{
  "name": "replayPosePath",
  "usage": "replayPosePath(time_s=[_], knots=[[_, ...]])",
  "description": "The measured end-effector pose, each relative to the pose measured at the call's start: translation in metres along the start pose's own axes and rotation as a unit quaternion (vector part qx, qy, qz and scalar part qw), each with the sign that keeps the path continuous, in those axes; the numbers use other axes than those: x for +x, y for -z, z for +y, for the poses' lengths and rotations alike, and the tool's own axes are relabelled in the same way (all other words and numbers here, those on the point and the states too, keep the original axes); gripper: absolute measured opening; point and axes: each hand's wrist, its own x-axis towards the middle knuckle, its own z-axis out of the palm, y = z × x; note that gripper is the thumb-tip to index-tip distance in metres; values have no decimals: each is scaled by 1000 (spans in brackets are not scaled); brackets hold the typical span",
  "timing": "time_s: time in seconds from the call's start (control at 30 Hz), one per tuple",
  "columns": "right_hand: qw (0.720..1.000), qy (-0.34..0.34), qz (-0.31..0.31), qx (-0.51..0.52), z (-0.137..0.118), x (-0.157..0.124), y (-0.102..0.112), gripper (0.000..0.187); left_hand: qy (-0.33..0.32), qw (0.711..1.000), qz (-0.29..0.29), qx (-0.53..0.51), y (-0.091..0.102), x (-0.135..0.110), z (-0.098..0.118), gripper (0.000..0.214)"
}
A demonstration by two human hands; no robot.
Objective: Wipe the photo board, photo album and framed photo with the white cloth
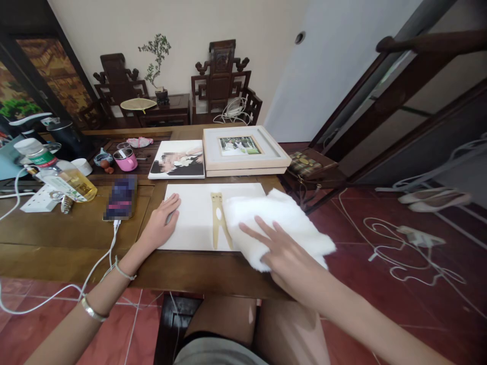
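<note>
Touching white cloth (304, 228): right hand (287, 252), grip unclear; left hand (160, 223) flat; bottle label (42, 159) illegible.

Home interior, carved wooden chairs (221, 66), potted tree (157, 55), shoes (437, 201), floor tiles (353, 258)

From my end I can read no words or numbers; the green label (42, 159) on the bottle (70, 178) is too blurred.

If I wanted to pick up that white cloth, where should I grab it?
Probably pinch the cloth by its right end, coming from the right: it looks soft, and that end juts past the table's edge in this view, while the right hand covers part of the near side.
</note>
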Motion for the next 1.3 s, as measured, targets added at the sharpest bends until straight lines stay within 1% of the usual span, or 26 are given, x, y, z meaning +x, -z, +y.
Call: replayPosePath(time_s=[0.17, 0.23, 0.3, 0.37, 0.43, 0.5, 0.6, 0.67, 0.73, 0.8, 0.87, 0.9, 0.97, 1.03, 1.17, 1.23, 1.3], knots=[[999, -30, -29, -8, 47, 63, 2, 31, -1, 1000, -7, -2, 1, -1, 0, 43], [998, -43, -38, -9, 61, 83, 5, 31, 1, 1000, -9, -2, 2, -1, 1, 43], [998, -49, -45, -7, 70, 94, 9, 31, 4, 1000, -9, -4, 2, -1, 2, 44], [998, -47, -50, -1, 72, 95, 11, 31, 7, 1000, -9, -6, 3, -1, 3, 43], [998, -40, -50, 6, 67, 85, 11, 31, 8, 1000, -10, -7, 3, -1, 4, 43], [998, -33, -50, 18, 55, 66, 9, 32, 7, 1000, -11, -5, 3, -1, 4, 43], [999, -11, -32, 29, 26, 25, 3, 33, 4, 1000, -8, -3, 2, 0, 3, 44], [1000, 12, -7, 23, 4, -4, 0, 30, 3, 1000, -7, -2, 1, 0, 3, 45], [999, 20, 21, 25, -14, -28, -3, 27, 1, 1000, -6, -1, 1, 0, 2, 44], [999, 11, 37, 30, -23, -42, -3, 29, -1, 1000, -5, 0, 0, 0, 1, 43], [998, 1, 40, 39, -21, -43, 0, 30, -3, 1000, -4, 0, 0, 0, 1, 43], [998, -3, 37, 43, -16, -38, 1, 30, -3, 1000, -4, 1, 0, 0, 1, 43], [998, -11, 24, 49, 2, -21, 4, 30, -3, 1000, -4, 0, 1, 0, 1, 43], [998, -30, 5, 47, 25, 5, 5, 30, -4, 1000, -4, -3, 1, -1, 1, 43], [998, -59, -9, 25, 70, 54, 2, 29, -6, 1000, -3, -10, 2, -1, -1, 43], [997, -69, -5, 19, 83, 70, 0, 30, -6, 1000, -4, -10, 2, -2, -1, 44], [997, -71, 3, 22, 88, 75, -2, 31, -6, 1000, -5, -10, 2, -2, -1, 44]])
